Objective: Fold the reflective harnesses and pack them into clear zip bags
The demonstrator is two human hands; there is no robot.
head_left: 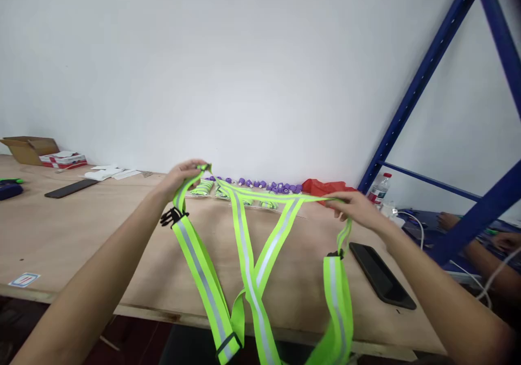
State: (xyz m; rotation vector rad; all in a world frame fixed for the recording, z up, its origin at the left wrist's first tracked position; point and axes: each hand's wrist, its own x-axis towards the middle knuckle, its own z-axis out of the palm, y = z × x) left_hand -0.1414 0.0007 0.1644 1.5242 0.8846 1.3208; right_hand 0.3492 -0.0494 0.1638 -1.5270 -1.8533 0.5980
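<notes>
A neon-green reflective harness (249, 245) with silver stripes hangs between my two hands above the table's front edge. My left hand (182, 179) is closed on one end of its waist strap, and my right hand (353, 206) pinches the other end, so the strap runs nearly level between them. Below the strap, the shoulder bands meet and cross. Under my left hand dangles a black buckle (174, 216) with its prongs showing. A black slider (228, 346) sits low on the left band. Another black fitting (336, 255) hangs below my right hand.
Behind the harness lie bagged green straps (202, 187), several purple pieces (280, 187) and a red bag (325, 187). A phone (382, 275) rests at right, near a bottle (379, 189) and blue rack (419, 77). Another person's hands (507, 241) show beyond. A cardboard box (30, 149) stands far left.
</notes>
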